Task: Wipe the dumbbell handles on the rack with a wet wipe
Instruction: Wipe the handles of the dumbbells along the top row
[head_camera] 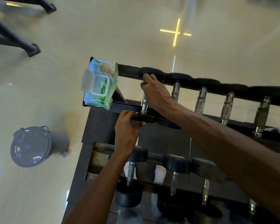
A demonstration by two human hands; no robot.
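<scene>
Black rubber is filling both grips: the left hand [125,126] is curling round the near head of the first dumbbell [144,102] on the top rail of the rack [100,126], thumb and fingers wrapped over its edge, while the right hand [153,92] is reaching across the chrome handle and clutching the far head. No wipe is showing in either hand. The right forearm is covering part of that handle and the near end of the next dumbbell [175,92].

Just left of the first dumbbell, the wet wipe pack [100,83] is lying on the rack's end with its lid flipped open. To the right, more dumbbells are sitting side by side along the same rail, heads almost touching. Below the rail, a lower row of dumbbells [174,173] is resting under the left forearm. Left of the rack, well apart on the pale tiled floor [136,29], a grey bin [37,146] is standing, with open floor stretching beyond the rack's far edge.
</scene>
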